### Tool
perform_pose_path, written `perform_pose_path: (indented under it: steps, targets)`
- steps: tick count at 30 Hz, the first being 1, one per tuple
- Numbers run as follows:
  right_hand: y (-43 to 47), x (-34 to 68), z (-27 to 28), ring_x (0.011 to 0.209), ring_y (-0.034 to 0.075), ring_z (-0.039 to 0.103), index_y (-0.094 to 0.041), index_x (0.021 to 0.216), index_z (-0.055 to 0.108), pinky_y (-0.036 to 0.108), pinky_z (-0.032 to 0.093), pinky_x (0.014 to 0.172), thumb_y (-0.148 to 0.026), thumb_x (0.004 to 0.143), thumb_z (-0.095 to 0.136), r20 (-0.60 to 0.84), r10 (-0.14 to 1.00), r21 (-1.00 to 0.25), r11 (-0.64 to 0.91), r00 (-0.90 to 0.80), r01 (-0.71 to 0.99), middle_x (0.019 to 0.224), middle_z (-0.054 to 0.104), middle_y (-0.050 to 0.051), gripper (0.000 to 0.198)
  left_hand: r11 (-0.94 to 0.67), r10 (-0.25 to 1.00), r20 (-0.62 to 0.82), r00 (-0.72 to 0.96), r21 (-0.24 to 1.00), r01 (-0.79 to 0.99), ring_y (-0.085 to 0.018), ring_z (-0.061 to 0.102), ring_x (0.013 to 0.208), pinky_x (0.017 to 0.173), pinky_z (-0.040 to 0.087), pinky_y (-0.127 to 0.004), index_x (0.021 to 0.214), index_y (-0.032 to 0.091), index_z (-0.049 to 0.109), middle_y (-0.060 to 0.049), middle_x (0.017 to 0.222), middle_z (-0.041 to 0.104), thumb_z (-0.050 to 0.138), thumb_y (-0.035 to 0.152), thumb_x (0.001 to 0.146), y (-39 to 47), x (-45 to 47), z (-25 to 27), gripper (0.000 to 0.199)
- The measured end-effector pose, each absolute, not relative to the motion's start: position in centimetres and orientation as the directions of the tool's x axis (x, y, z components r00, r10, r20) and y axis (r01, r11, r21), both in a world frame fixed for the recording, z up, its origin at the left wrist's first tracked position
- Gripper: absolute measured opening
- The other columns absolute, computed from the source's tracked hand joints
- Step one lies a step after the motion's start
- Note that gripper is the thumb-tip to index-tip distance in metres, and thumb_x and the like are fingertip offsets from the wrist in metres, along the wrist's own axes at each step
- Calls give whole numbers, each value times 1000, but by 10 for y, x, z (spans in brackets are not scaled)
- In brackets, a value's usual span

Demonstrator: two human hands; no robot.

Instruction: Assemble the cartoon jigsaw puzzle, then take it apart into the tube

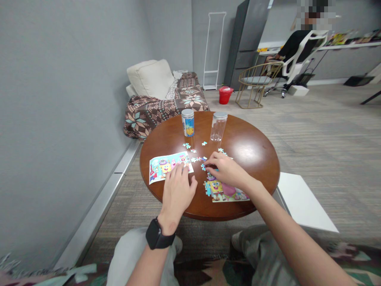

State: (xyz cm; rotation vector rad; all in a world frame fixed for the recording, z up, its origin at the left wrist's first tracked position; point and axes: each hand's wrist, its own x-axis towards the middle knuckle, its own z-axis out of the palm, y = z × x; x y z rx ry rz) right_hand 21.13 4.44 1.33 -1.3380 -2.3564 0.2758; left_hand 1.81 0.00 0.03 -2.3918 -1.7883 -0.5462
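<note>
Here, left hand (178, 190) on sheet (164, 168), right hand (225, 167) at puzzle (217, 187); round table (165, 137)

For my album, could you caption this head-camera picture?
Left hand over a picture sheet, right hand by loose pieces and a partly built puzzle on a round table.

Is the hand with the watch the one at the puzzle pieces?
No: the left hand, with the watch on its wrist, is at the picture sheet; the right hand is at the puzzle pieces.
</note>
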Motion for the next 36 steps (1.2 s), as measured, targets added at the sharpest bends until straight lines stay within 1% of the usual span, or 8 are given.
perform_pose_path:
  steps: [5, 9, 15, 19, 24, 28, 32, 36]
  targets:
    - [42, 209, 13, 96, 23, 60, -17, 97, 73, 39, 49, 89, -20, 89, 61, 260, 850, -375, 525, -458, 764, 97, 63, 9, 14, -305, 903, 352, 246, 123, 944, -30, 57, 121, 105, 44, -45, 119, 10, 61, -16, 125, 64, 49, 25, 91, 0, 18, -1, 33]
    - [41, 205, 12, 96, 24, 60, -18, 99, 72, 39, 49, 88, -21, 87, 65, 254, 849, -378, 528, -463, 761, 97, 63, 9, 14, -306, 899, 362, 246, 119, 945, -30, 57, 121, 105, 44, -45, 120, 11, 60, -15, 125, 64, 49, 25, 91, 0, 18, 0, 33]
    - [39, 197, 14, 94, 22, 59, -17, 87, 68, 36, 47, 88, -12, 85, 63, 232, 859, -419, 512, -457, 750, 94, 64, 7, 8, -300, 904, 354, 240, 123, 946, -29, 56, 122, 105, 43, -44, 120, 10, 60, -16, 127, 63, 50, 24, 91, -1, 18, 1, 34]
    - [39, 195, 14, 91, 21, 58, -18, 81, 66, 35, 46, 86, -11, 87, 59, 252, 844, -438, 536, -473, 722, 91, 64, 6, 11, -278, 908, 358, 218, 123, 953, -29, 58, 118, 101, 45, -43, 114, 12, 62, -15, 123, 65, 49, 24, 91, -1, 19, 2, 28]
    - [40, 196, 9, 91, 21, 58, -19, 88, 65, 34, 45, 83, -7, 84, 60, 279, 843, -478, 537, -460, 695, 92, 67, 5, 13, -264, 909, 359, 210, 108, 959, -28, 59, 113, 97, 46, -43, 107, 14, 62, -14, 117, 66, 49, 23, 91, -1, 19, 2, 23]
    - [40, 195, 8, 91, 20, 58, -19, 93, 65, 33, 45, 82, -4, 82, 59, 253, 848, -526, 524, -465, 670, 93, 67, 4, 20, -265, 912, 353, 211, 113, 958, -29, 58, 114, 98, 46, -43, 108, 13, 62, -14, 118, 65, 50, 23, 90, -1, 19, 1, 24]
    - [41, 196, 8, 91, 20, 58, -21, 103, 68, 34, 46, 85, -4, 82, 59, 252, 840, -531, 535, -480, 657, 92, 67, 4, 28, -271, 910, 355, 213, 123, 955, -29, 58, 115, 97, 47, -44, 108, 13, 63, -15, 120, 65, 51, 23, 90, 0, 18, 0, 24]
    - [43, 199, 7, 94, 21, 59, -21, 101, 70, 35, 47, 87, -7, 84, 60, 239, 841, -536, 531, -485, 657, 94, 65, 5, 23, -272, 909, 356, 214, 121, 955, -30, 58, 114, 96, 47, -45, 107, 13, 63, -15, 120, 65, 50, 23, 90, 0, 18, 0, 23]
